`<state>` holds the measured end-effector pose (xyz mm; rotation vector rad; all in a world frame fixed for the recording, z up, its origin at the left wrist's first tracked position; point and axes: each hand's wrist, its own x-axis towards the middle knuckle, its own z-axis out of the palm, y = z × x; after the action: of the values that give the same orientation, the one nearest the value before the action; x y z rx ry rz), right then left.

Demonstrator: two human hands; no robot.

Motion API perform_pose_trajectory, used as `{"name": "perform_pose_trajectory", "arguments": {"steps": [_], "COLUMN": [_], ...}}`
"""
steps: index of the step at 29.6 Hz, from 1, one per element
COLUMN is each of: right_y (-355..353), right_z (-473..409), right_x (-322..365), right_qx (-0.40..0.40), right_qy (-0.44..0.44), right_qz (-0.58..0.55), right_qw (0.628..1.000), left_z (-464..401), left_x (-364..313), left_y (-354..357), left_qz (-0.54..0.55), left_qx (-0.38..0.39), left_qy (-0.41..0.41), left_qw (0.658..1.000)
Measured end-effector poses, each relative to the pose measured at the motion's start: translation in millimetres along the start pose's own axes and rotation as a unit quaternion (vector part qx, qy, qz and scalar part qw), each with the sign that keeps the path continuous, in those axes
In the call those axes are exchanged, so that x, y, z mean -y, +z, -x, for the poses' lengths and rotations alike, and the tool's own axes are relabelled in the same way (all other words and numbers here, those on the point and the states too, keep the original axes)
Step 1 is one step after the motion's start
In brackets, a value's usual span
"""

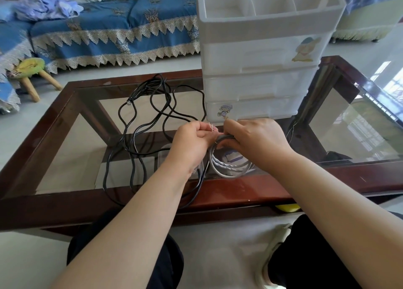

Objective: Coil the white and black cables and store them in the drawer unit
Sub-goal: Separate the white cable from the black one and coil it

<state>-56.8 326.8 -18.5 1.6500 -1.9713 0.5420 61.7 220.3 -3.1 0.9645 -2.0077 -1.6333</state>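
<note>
This is a home living room. A sofa under a blue patterned cover with lace trim stands along the far side, a small wooden stool sits on the pale tiled floor, and a glass-topped coffee table with a dark wood frame fills the middle.

Coffee table: dark reddish-brown wood frame, glossy lacquer, with a clear glass top that mirrors the window at the right. Drawer unit: translucent white plastic, smooth, with paper-like cartoon stickers on two drawer fronts. Black cable: smooth plastic sheath with a slight sheen. White cable: pale grey-white plastic sheath, matt, coiled. Sofa cover: blue printed cloth, matt, edged with cream lace. Small stool at far left: bare pale wooden legs, green cloth seat. Floor: pale, smooth, lightly reflective.
</note>
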Motion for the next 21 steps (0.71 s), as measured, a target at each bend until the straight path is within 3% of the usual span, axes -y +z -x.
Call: {"name": "perform_pose_trajectory", "arguments": {"steps": [9,13,17,21], "right_y": [-19.5,-31.8,-40.5,-33.6], "right_z": [-1.2,1.2,2.9,9.0], "right_x": [-6.8,-5.5,-5.7,2.1], "right_qx": [0.041,0.065,0.098,0.087], "right_qy": [-0.005,0.055,0.192,0.249], "right_qz": [-0.027,-0.095,-0.258,-0.41], "right_qw": [0.999,0.992,0.942,0.873], "left_z": [3.3,1.4,1.7,4.2], "left_x": [-2.7,-5.4,-9.9,-11.6], "left_y": [-2.0,-6.1,-6.2,-2.2], "left_qz": [0.097,0.193,0.355,0.433], "left_qx": [0.061,0.12,0.194,0.235], "left_qy": [0.011,-0.022,-0.1,-0.118], "left_qw": [0.993,0.974,0.909,0.862]}}
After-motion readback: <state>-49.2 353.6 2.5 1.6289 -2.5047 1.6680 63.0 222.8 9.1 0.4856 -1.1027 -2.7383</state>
